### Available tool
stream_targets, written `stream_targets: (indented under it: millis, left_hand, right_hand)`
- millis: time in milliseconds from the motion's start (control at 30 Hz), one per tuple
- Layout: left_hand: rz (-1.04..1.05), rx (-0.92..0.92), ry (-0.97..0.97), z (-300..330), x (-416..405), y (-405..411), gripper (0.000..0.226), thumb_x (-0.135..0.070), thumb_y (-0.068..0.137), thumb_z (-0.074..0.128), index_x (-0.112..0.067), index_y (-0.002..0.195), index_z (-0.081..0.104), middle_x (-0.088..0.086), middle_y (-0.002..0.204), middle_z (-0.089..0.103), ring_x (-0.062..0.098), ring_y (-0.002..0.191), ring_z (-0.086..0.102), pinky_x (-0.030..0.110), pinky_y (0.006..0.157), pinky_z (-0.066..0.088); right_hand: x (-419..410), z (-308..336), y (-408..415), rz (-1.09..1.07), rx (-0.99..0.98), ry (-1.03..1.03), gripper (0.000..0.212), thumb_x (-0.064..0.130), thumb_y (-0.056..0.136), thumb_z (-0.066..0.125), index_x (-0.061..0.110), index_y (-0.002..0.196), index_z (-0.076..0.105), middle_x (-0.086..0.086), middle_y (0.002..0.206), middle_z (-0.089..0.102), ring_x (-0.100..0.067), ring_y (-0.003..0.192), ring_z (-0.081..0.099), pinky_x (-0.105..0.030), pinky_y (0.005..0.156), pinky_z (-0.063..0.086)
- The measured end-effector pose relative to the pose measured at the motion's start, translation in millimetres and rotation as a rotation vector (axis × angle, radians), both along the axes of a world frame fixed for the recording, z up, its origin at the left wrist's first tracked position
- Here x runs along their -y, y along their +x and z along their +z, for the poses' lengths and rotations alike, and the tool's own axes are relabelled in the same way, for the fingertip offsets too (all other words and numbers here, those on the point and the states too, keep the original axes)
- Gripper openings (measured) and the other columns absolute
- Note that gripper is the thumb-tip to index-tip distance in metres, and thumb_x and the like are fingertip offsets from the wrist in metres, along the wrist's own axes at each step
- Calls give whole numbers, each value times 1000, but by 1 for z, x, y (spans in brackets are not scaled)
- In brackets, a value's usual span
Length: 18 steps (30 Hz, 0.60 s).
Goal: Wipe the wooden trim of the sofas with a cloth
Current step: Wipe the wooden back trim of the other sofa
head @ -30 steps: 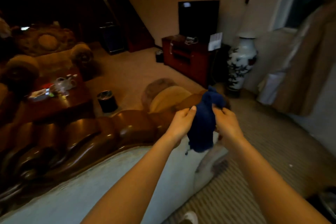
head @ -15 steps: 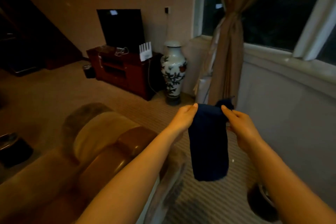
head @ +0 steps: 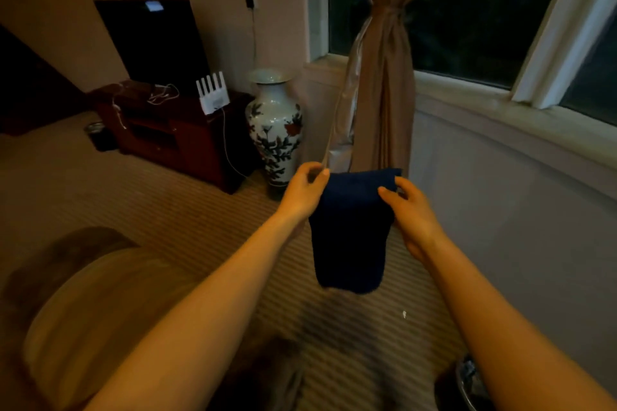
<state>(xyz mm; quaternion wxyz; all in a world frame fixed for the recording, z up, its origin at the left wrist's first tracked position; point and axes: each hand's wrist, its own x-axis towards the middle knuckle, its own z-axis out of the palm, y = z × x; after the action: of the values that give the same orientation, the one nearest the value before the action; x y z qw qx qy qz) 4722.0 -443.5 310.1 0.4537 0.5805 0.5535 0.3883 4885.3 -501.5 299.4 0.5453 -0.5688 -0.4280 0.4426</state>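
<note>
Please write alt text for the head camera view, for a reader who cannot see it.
Two bare hands, left hand and right hand, pinch the top corners of a dark blue cloth that hangs in the air over striped carpet. A sofa arm lies lower left; behind stand a vase, a TV on a cabinet, and a tied curtain by a window.
</note>
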Motion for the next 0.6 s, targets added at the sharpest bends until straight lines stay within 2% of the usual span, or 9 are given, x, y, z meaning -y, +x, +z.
stream_targets:
  millis: [67, 133, 233, 300, 333, 400, 467, 533, 600]
  left_hand:
    - [-51, 33, -46, 0, -24, -1, 55, -36, 92, 57, -23, 141, 38, 2, 141, 42, 23, 124, 48, 41, 102, 45]
    - [-190, -2, -102, -3, -44, -2, 71, -32, 83, 70, -29, 144, 32, -2, 143, 38, 21, 126, 45, 40, 102, 45]
    - [-306, -193, -145, -8, -72, 0, 82, -21, 76, 78, -24, 144, 32, -4, 144, 38, 19, 128, 43, 41, 104, 43]
    - [-301, -388, -113, -8, -89, -1, 81, -20, 75, 80, -17, 142, 35, 2, 141, 43, 22, 126, 46, 42, 102, 44]
    - [-283, -525, -83, -7, -97, -3, 76, -22, 76, 79, -13, 139, 39, 5, 138, 47, 24, 123, 48, 41, 100, 44]
    - [-220, -806, -44, -5, -106, -11, 58, -26, 80, 74, -9, 130, 48, 10, 128, 55, 27, 114, 53, 39, 92, 45]
    - [-109, -951, -79, -2, -108, -22, 34, -26, 87, 65, -6, 114, 57, 14, 111, 62, 30, 98, 59, 37, 77, 47]
    - [52, -953, -166, -1, -104, -38, 18, -24, 94, 55, -8, 86, 56, 12, 86, 62, 25, 69, 56, 32, 57, 41]
    - [229, -869, -244, 4, -92, -61, 33, -24, 97, 49, -13, 66, 44, 4, 64, 50, 16, 52, 46, 25, 46, 32]
  right_hand:
    - [-39, -8, 6, 11, 31, -11, 32, 21, 96, 51, 14, 127, 52, -2, 126, 56, -19, 108, 57, -40, 94, 49]
    - [-80, -12, 9, 50, 50, -30, 34, 19, 96, 50, 11, 130, 50, 0, 125, 53, -18, 108, 54, -41, 96, 47]
    - [-140, -8, 5, 199, 98, -46, 25, 18, 97, 48, 11, 121, 52, -3, 104, 51, -19, 93, 52, -41, 90, 49]
    - [-171, -2, -4, 314, 132, -69, 22, 20, 97, 49, 11, 117, 51, -3, 104, 50, -19, 91, 52, -39, 87, 48]
    - [-184, 2, -9, 359, 150, -72, 27, 21, 96, 51, 8, 119, 50, -5, 110, 52, -21, 97, 54, -39, 90, 48]
    - [-210, 4, -22, 414, 160, -73, 45, 22, 92, 58, 6, 133, 46, -9, 128, 53, -28, 116, 52, -42, 98, 45]
    - [-226, 6, -39, 472, 146, -47, 50, 20, 91, 60, 10, 137, 44, -9, 135, 50, -29, 122, 49, -39, 99, 44]
    - [-233, 5, -60, 518, 137, -38, 45, 19, 93, 57, 12, 136, 44, -8, 135, 49, -27, 121, 49, -38, 100, 43]
    - [-231, 2, -84, 513, 114, -12, 39, 15, 94, 54, 12, 132, 47, -9, 129, 53, -25, 115, 52, -39, 98, 44]
